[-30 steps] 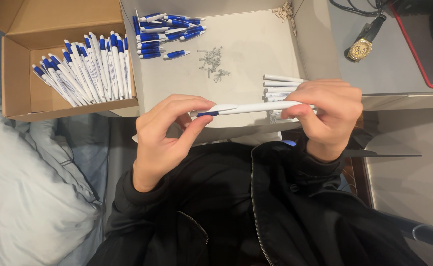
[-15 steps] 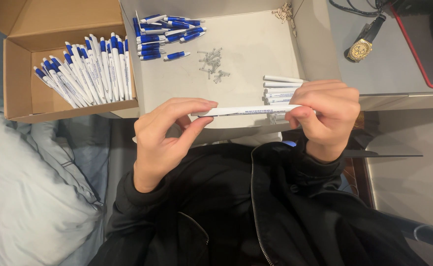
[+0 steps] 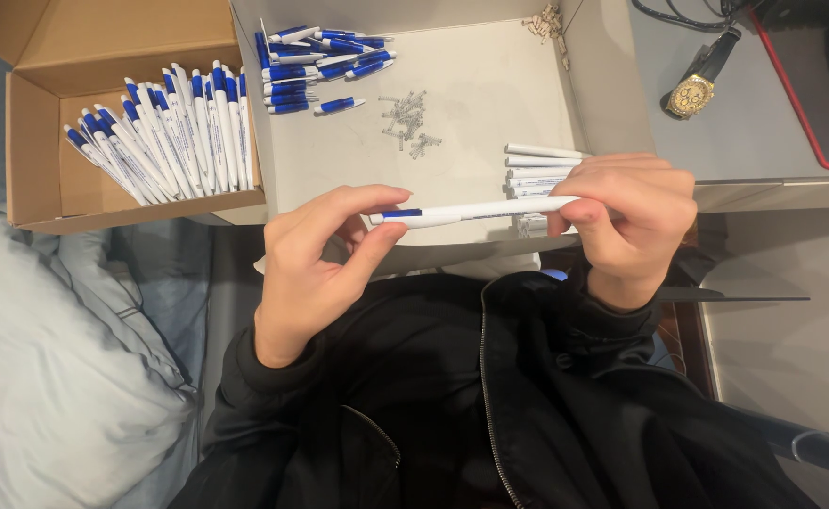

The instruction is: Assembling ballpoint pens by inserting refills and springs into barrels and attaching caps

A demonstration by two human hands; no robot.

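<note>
Pinching a white plastic pen with a blue clip end (image 3: 471, 211) level between both hands: left hand (image 3: 325, 259) fingertips clamped on the blue end, right hand (image 3: 626, 221) fingers closed round the white end. White pen barrels (image 3: 539, 170) lie at 12 o'clock from the right hand, small metal springs (image 3: 407, 121) at 11, finished blue-and-white pens in a brown cardboard box (image 3: 165, 132) at 10 from the left hand.

A white tray (image 3: 490, 85) fills the upper centre, bearing blue caps (image 3: 316, 66), small springs (image 3: 407, 118) and white barrels (image 3: 537, 165).
</note>
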